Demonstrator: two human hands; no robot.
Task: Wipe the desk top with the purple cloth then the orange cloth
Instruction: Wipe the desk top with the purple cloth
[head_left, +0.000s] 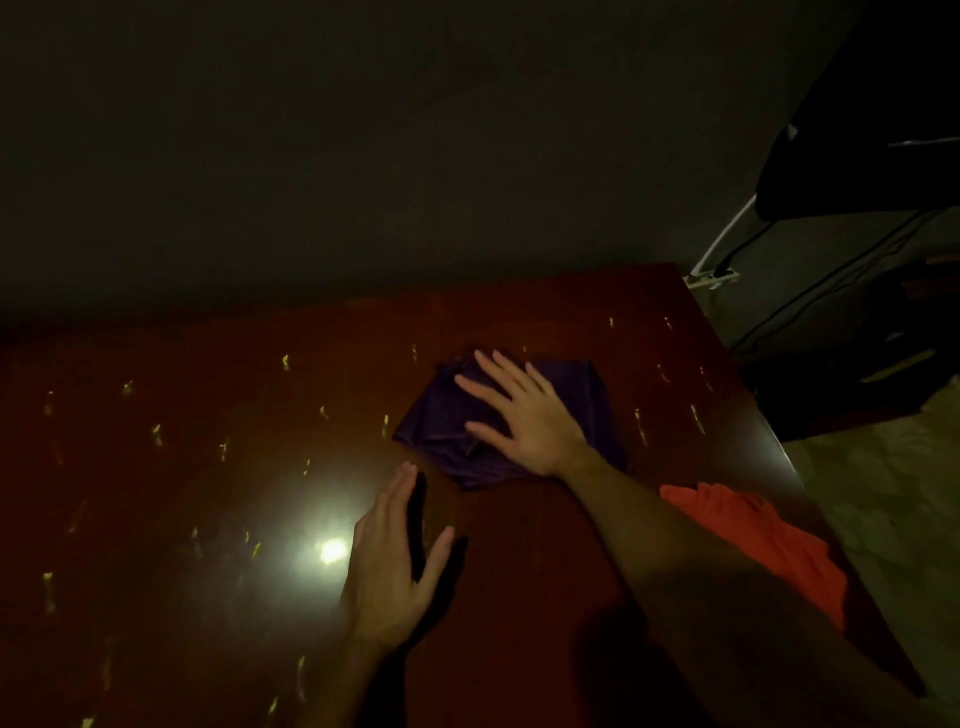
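Purple pass under way (step 1 of 2).
Right hand (524, 415) lies spread flat on purple cloth (582, 384); left hand (395, 551) rests open on the desk (182, 493); orange cloth (769, 540) waits untouched.

— Where is the camera?
— On the person's head, a single wide-angle view facing forward and down, close over the red-brown surface (208, 467).
— What fills the frame?
— A dim wall (363, 156) above, the surface across the lower half, the floor (893, 493) at right. Both forearms enter from the bottom edge.
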